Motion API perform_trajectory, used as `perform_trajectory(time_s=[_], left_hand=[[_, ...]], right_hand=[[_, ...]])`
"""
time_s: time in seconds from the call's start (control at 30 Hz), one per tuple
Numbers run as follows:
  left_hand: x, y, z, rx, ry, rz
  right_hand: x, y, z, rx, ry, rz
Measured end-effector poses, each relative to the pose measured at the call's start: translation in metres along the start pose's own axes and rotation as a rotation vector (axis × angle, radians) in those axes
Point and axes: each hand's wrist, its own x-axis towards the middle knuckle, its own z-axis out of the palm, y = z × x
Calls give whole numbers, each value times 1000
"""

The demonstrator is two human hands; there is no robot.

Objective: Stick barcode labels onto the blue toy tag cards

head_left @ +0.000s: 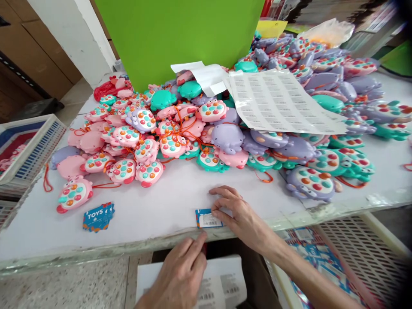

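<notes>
Evidently, the blue card (198,218) lies flat on the white table (154,212) near its front edge, directly beneath the lowest fingertips of the right hand (236,210). The white barcode label (210,221) sits on the card, just left of those same fingertips. The right hand's fingers are parted and loosely bent; they touch the card's right part without gripping it. The left hand (182,270) is at the table edge, its extended fingertip just below the card; the other fingers are curled close together, and whether they pinch anything cannot be determined. Under and beside the left fingers, below table level, lies a label sheet (222,283) with printed barcodes. Well to the left of both hands' fingers rests a small fanned stack of TOYS cards (98,217). Beyond the right fingers spreads a heap of animal-shaped toys (172,146) in pink, purple and green, with large barcode sheets (277,101) on top. Right of and below the right fingers, a perforated basket (363,249) contains more cards.
</notes>
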Motion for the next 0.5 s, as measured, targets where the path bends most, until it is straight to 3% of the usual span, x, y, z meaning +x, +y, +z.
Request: perform_trajectory(time_s=[0.5], left_hand=[[2, 1, -2, -21, -40, -12]], right_hand=[[0, 3, 3, 2, 5, -24]])
